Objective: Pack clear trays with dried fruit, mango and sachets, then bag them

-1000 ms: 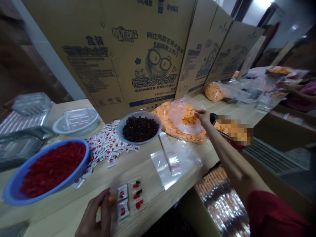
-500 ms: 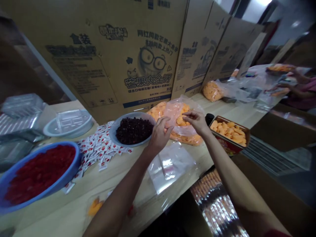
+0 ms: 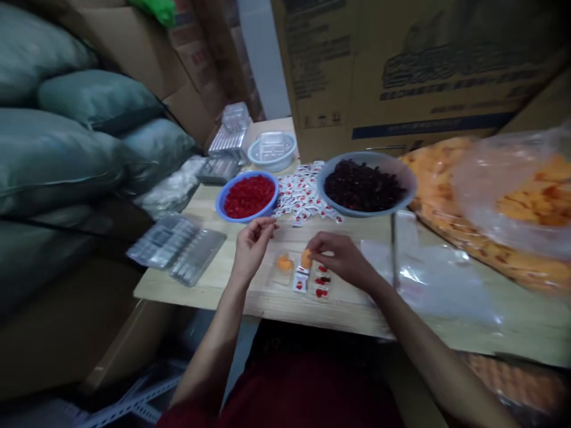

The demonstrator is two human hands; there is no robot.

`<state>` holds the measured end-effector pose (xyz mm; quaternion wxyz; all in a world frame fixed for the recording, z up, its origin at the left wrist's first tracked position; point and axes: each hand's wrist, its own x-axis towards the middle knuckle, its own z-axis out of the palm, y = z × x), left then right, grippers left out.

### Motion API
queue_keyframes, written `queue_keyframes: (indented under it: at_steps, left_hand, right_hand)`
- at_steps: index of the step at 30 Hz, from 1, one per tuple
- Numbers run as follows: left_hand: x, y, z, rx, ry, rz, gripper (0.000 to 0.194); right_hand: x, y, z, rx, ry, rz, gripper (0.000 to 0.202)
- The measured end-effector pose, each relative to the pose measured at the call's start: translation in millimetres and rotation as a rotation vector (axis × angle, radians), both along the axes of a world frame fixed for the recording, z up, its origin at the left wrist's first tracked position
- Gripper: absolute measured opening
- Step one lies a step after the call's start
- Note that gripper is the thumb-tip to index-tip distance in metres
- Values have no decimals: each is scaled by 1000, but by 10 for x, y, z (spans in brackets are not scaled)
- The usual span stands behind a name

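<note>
My right hand pinches an orange candy piece over a clear plastic tray on the table. Inside the tray lie other orange pieces, a white sachet with a red print, and red pieces with something dark between them. My left hand is closed in a pinch to the left of the tray, just in front of the blue bowl of red pieces. Whatever its fingertips hold is too small to name.
Behind the tray lie many white sachets and a bowl of dark pieces. Bags of orange candy and clear plastic bags lie right. Clear trays are stacked left, near large sacks. A cardboard box stands behind.
The view has swung left and down. Both hands have moved from the bag of orange candy to the tray, and an orange candy piece now shows in my right hand.
</note>
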<state>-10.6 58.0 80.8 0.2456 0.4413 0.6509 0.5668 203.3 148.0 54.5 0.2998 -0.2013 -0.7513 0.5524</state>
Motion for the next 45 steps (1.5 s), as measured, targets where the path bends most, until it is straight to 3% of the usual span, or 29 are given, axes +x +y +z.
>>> queue_keyframes:
  at_steps: [2, 5, 9, 12, 16, 19, 25, 30, 33, 36, 39, 41, 44, 45]
  left_hand:
    - [-205, -334, -124, -60, -22, 60, 31]
    - [-399, -692, -331, -125, -65, 110, 31]
    - [-450, -931, -584, -164, -79, 112, 27]
    - [-374, -979, -712, -176, 84, 86, 23]
    - [-275, -942, -843, -136, 471, -73, 26]
    - [-250, -899, -929, -209, 673, -135, 33]
    - [-171, -845, -930, -288, 815, -83, 23]
    - [-115, -771, -962, -314, 860, -41, 15]
    - [-105, -783, -930, -305, 841, -14, 14]
    - [-20, -824, -820, -189, 748, 18, 27]
    - [106, -818, -750, -34, 782, -232, 47]
    - [154, -785, -764, -39, 859, -355, 55]
    - [179, -743, -815, -175, 899, -142, 53]
    - [188, -736, -826, -177, 914, -127, 53]
  right_hand:
    - [-427, -125, -109, 85, -108, 172, 7]
    - [-903, -218, -312, 238, -314, 319, 16]
    - [-1178, -267, -538, 334, -504, 405, 21]
    - [-1115, -282, -571, 329, -456, 417, 24]
    - [-878, -288, -547, 298, -288, 227, 29]
    - [-783, -345, -630, 378, -297, 148, 32]
    - [-816, -494, -870, 530, -340, 170, 33]
    - [-790, -500, -897, 510, -314, 130, 30]
    - [-726, -541, -810, 361, -237, 10, 23]
    - [-673, -672, -668, -25, -109, -165, 25]
    - [-639, -845, -541, -605, 32, -165, 44]
    - [-600, -921, -483, -880, 100, -106, 52]
    - [-529, -929, -422, -1006, 169, -62, 53]
    - [-515, -913, -402, -1010, 181, -66, 52]
